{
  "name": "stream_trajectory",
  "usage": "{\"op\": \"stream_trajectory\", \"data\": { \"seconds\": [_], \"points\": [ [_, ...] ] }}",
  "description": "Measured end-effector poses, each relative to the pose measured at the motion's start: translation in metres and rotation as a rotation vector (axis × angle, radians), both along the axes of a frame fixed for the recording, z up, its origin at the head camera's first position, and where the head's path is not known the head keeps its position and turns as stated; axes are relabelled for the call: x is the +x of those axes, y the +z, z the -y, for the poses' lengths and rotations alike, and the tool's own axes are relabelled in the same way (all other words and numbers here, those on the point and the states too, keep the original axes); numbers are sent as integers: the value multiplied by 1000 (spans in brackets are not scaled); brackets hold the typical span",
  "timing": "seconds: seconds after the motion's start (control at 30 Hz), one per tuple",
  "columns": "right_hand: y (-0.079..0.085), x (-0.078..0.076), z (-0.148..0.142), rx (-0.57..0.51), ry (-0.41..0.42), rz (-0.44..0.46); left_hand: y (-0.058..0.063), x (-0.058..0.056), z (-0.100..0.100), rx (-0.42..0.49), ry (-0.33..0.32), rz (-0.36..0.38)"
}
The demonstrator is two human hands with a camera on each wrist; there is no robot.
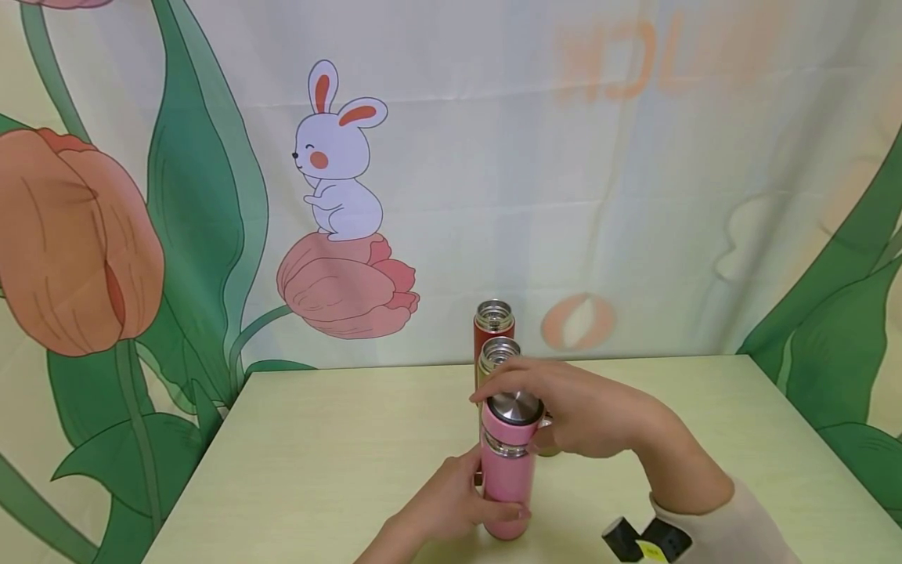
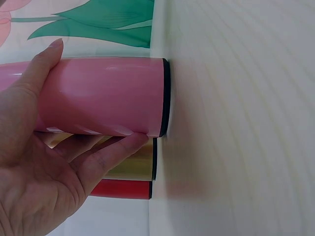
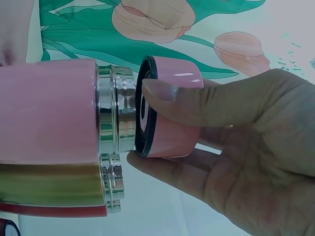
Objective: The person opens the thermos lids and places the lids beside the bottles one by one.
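Observation:
A pink thermos bottle (image 1: 509,482) stands upright near the table's front edge. My left hand (image 1: 451,497) grips its lower body, thumb on one side and fingers on the other, as the left wrist view shows. With my right hand (image 1: 592,407) I hold the bottle's pink lid (image 3: 179,135), which has a steel top. In the right wrist view, the lid sits right at the steel neck (image 3: 123,108), slightly tilted, its dark inner rim showing. Behind stand a gold thermos bottle (image 1: 499,352) and a red thermos bottle (image 1: 483,337), both with bare steel necks.
A yellow-green piece (image 1: 550,450), mostly hidden by my right hand, is on the pale wooden table (image 1: 338,439). A dark round object (image 3: 10,229) shows at the right wrist view's lower left corner. A printed cloth (image 1: 458,157) hangs behind the table.

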State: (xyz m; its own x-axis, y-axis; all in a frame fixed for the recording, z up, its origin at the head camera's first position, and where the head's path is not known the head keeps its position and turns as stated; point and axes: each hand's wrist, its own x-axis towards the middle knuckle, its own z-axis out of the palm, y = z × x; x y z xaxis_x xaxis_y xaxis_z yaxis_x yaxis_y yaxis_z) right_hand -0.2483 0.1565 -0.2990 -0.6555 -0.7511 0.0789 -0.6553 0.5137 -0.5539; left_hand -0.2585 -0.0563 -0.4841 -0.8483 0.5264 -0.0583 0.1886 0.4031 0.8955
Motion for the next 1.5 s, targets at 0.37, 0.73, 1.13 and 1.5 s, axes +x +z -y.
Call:
{"op": "stream_trajectory", "data": {
  "seconds": [0.37, 0.73, 1.13, 1.5],
  "points": [
    [0, 2, -5, -19, -21, -2, -1, 2, 2, -31, 3, -24],
    [-3, 3, -17, -103, -36, -6, -3, 2, 1, -34, 15, -11],
    [-10, 3, -33, -203, -68, 9, 0, 3, 0, -58, 28, -3],
    [-23, 4, -49, -278, -169, 99, 0, 3, 0, -61, 38, 22]
  ]
}}
